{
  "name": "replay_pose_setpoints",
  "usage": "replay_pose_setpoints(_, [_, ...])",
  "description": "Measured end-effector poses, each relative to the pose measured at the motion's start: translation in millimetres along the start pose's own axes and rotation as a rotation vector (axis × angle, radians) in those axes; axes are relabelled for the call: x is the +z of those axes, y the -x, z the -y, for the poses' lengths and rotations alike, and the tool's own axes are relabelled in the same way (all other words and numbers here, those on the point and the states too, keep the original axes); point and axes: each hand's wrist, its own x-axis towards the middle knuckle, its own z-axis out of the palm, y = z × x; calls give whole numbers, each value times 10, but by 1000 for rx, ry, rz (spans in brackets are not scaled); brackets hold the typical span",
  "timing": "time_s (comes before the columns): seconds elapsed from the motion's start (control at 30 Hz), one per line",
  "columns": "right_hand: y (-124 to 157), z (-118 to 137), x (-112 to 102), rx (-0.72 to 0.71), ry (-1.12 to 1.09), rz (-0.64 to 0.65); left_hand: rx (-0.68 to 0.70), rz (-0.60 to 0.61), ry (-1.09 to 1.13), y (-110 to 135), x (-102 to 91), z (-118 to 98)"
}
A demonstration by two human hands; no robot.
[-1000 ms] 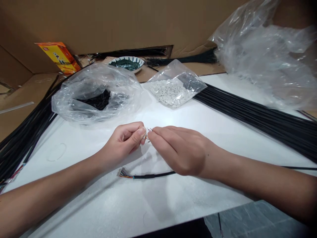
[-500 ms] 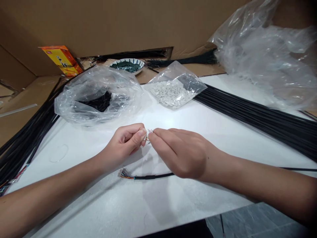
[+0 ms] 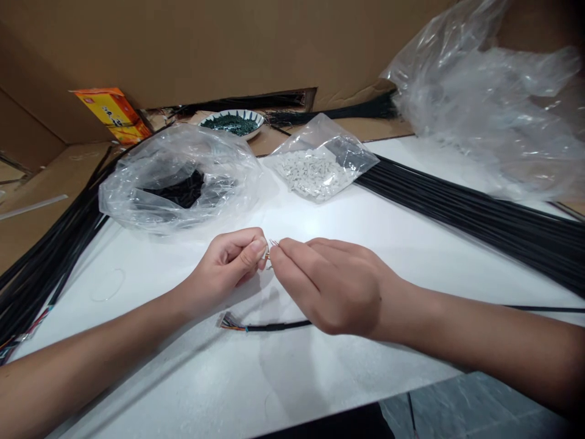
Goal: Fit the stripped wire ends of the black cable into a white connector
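My left hand (image 3: pixel 240 256) is closed, pinching a small white connector (image 3: pixel 267 249) between thumb and forefinger; most of it is hidden. Close on its right, my right hand (image 3: pixel 331 280) is closed round several thin wires (image 3: pixel 273 243), whose tips poke out past the fingertips. At least one yellowish wire bridges the small gap between the hands. Below them on the white table (image 3: pixel 205 378) lies a black cable (image 3: pixel 274 327), with a white plug (image 3: pixel 223 320) and coloured wires at its left end. It runs under my right hand and reappears beyond the forearm.
Behind the hands are a plastic bag (image 3: pixel 237 207) of black pieces and a clear bag (image 3: pixel 315 174) of small white connectors. Black cable bundles lie left (image 3: pixel 55 244) and right (image 3: pixel 479 213). A patterned bowl (image 3: pixel 256 129), an orange-yellow box (image 3: pixel 109 113) and crumpled plastic (image 3: pixel 484 116) stand farther back.
My right hand has moved slightly left, narrowing the gap to my left hand. Less of the wires shows between them. Both hands keep their grip.
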Motion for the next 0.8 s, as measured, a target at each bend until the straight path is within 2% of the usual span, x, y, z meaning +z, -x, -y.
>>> replay_pose_setpoints(0.07, [-13, 2, -9, 23, -14, -13, -1, -11, -23, -3, 5, 2])
replay_pose_setpoints(0.17, [-31, -1, -19, 143, -153, 95, 24, -38, -65, 1, 17, -4])
replay_pose_setpoints(0.27, [-58, -21, -31, 376, -439, 230, 36, -55, -127, 15, 29, -21])
replay_pose_setpoints(0.37, [-100, -55, -53, 618, -715, 298, 56, -65, -205, 30, 43, -45])
replay_pose_setpoints(0.5, [-143, -110, -68, 844, -975, 388, 96, -78, -268, 39, 61, -73])
replay_pose_setpoints(0.8, [-123, -244, 20, 1092, -1633, 592, 145, -66, -378, 35, 57, -97])
